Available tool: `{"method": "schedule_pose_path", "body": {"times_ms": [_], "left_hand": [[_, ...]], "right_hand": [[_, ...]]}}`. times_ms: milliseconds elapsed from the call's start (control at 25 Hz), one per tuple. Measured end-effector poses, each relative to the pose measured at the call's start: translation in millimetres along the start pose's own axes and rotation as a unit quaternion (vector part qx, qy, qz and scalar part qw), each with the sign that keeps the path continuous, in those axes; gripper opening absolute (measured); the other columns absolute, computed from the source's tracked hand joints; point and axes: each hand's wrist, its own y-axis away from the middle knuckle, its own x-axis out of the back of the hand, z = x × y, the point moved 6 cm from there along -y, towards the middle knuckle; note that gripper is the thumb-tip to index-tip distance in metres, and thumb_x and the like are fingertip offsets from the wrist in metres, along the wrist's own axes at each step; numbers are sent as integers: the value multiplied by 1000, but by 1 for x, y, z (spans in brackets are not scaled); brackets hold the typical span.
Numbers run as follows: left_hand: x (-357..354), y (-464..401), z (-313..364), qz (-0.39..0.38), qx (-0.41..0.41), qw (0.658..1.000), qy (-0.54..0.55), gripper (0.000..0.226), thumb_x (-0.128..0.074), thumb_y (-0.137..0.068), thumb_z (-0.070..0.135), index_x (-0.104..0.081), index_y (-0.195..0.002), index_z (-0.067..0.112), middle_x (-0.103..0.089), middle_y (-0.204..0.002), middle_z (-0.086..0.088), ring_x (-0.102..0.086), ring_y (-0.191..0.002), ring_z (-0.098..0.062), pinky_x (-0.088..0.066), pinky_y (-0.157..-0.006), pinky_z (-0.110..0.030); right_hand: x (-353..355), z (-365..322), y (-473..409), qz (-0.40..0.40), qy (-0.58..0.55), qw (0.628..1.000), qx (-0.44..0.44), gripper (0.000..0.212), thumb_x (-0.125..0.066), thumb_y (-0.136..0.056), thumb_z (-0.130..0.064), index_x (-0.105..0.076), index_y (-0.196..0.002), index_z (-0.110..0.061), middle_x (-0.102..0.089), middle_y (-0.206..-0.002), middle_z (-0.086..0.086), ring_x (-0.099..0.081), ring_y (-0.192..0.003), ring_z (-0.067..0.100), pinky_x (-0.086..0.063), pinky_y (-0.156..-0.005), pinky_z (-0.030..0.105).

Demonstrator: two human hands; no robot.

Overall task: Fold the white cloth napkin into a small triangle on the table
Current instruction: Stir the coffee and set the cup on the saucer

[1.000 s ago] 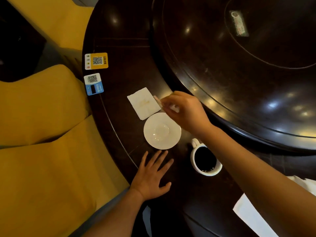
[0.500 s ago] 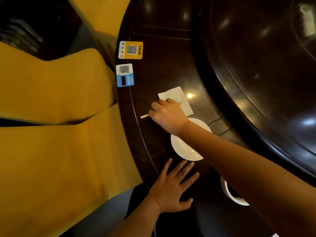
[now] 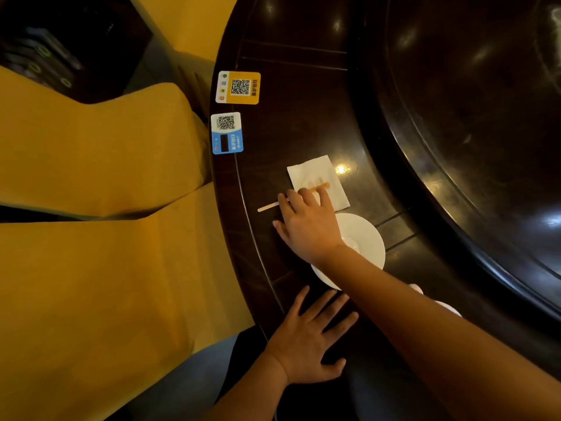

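Now right hand [image 3: 309, 229] perhaps looser on stick [image 3: 268, 206], across napkin [image 3: 318, 177].

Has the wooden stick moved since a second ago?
Yes. The wooden stick was held above the saucer beside the napkin; now it lies across the napkin's near-left edge under the right hand.

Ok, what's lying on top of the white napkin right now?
A wooden stick lies across the napkin, its other end sticking out over the table. The right hand fingers cover the stick's middle and the napkin's near corner, so anything there is hidden.
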Motion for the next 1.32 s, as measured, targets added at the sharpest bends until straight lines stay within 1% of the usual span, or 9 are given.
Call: {"method": "schedule_pose_path", "body": {"times_ms": [120,320,440,560,680,840,1000,1160,1320], "left_hand": [[1,1,1,10,-9,1000,-6,74,-35,-79,65,-28,-143,28,-25,-147,-4,-19,-137,-26,-13,-105,-54],[5,0,2,23,-8,1000,-17,73,-36,-78,64,-30,-140,27,-27,-144,-5,-23,-134,-27,-15,-104,-53],[2,0,2,9,-5,1000,-19,73,-39,-77,65,-33,-139,26,-39,-143,-7,-26,-133,-27,-16,-104,-53],[0,-1,3,-5,-3,1000,-29,70,-43,-75,65,-44,-133,26,-52,-136,-7,-31,-131,-27,-15,-106,-54],[6,-2,3,9,2,1000,-26,69,-48,-73,63,-48,-132,27,-44,-143,-9,-25,-137,-26,-12,-108,-54],[11,-1,4,24,6,1000,-7,77,-51,-75,60,-32,-143,30,-25,-154,-6,-15,-142,-22,-8,-110,-55],[12,-1,4,25,8,1000,-2,76,-52,-74,57,-34,-143,30,-25,-153,-5,-17,-142,-22,-12,-109,-56],[12,0,4,22,7,1000,-8,75,-51,-75,58,-33,-142,30,-25,-153,-5,-18,-141,-23,-12,-109,-57],[12,0,3,29,7,1000,-8,74,-50,-76,57,-33,-142,30,-25,-152,-5,-17,-141,-22,-11,-109,-56]], "right_hand": [[-13,-1,7,-38,9,999,-18,60,-28,-95,-49,-32,-141,-12,-39,-144,10,-32,-133,30,-17,-111,52],[-9,-1,12,-36,-1,999,-34,59,-28,-96,-49,-28,-143,-15,-32,-148,10,-27,-136,31,-13,-111,53],[12,3,36,-14,-54,996,-67,52,-34,-95,-45,-36,-138,-15,-36,-145,13,-33,-131,32,-21,-109,52],[37,14,91,45,-94,987,-124,44,-54,-89,-37,-53,-123,-10,-52,-130,17,-51,-115,35,-42,-93,50],[46,36,160,85,-102,967,-218,46,-68,-79,-36,-59,-115,-9,-61,-118,17,-60,-101,35,-51,-79,45],[41,62,230,58,-112,939,-321,63,-68,-74,-49,-51,-126,-17,-50,-132,16,-49,-118,35,-45,-89,47],[24,78,258,-63,-162,910,-376,90,-64,-74,-58,-17,-144,-29,-16,-153,9,-18,-138,29,-37,-101,43],[23,80,258,-72,-166,916,-359,90,-67,-75,-49,-13,-144,-28,-20,-148,5,-21,-132,24,-46,-87,34],[24,80,254,-79,-169,915,-358,90,-69,-74,-47,-16,-144,-26,-23,-147,7,-24,-131,25,-46,-88,34]]}}
